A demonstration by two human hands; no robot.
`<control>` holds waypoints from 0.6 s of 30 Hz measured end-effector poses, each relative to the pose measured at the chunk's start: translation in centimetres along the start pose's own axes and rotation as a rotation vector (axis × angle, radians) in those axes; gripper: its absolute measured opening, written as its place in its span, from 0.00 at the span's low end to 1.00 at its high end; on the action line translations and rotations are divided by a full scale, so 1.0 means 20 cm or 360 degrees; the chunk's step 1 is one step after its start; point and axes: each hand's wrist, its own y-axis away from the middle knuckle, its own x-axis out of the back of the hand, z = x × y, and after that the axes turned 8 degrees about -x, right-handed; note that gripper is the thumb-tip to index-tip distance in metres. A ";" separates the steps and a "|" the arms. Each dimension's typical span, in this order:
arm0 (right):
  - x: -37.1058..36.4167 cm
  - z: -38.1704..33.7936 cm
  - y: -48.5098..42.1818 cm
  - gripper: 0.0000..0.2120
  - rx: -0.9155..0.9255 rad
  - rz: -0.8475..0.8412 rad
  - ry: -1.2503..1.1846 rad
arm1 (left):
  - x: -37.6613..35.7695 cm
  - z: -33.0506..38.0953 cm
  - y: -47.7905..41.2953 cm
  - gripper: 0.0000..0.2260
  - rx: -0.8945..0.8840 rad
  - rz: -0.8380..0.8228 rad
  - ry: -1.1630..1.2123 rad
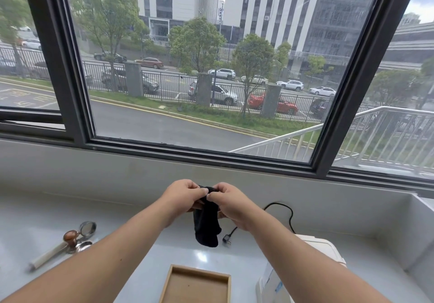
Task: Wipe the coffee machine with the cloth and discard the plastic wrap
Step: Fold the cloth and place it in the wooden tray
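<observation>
Both hands are raised above the tabletop (35,220), in front of the window (187,91). Left hand (185,194) and right hand (229,201) are close together, fingers curled, each pinching the top edge of the black cloth (206,227). The cloth hangs down between the hands, its lower end clear of the tabletop. The cream coffee machine (324,247) stands at lower right, partly hidden by the right forearm. Cannot tell whether plastic wrap is on it. Its black cord (290,211) loops across the tabletop, with the plug (226,241) lying just below the cloth's end. A wooden tray (197,284) sits near the bottom edge, centre. Far left are a portafilter (47,255) with a pale handle and a tamper (70,235) with a brown knob, touching.
</observation>
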 end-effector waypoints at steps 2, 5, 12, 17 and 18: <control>-0.01 0.00 0.00 0.21 0.0038 -0.0016 0.0059 | 0.00 0.01 0.00 0.06 -0.0006 0.0004 0.0049; -0.02 0.01 -0.01 0.19 0.0082 0.0029 0.0224 | -0.01 0.02 0.00 0.05 -0.0010 -0.0029 0.0100; 0.00 0.03 -0.01 0.14 0.0194 0.0292 0.0401 | 0.02 -0.03 0.00 0.05 -0.0042 -0.0149 0.0063; 0.03 0.03 0.01 0.15 0.0169 0.0268 0.0185 | 0.06 -0.10 -0.02 0.21 -0.0063 -0.0104 -0.0251; 0.04 0.03 0.01 0.15 0.0164 0.0255 0.0124 | 0.06 -0.11 -0.02 0.26 -0.0063 -0.0096 -0.0306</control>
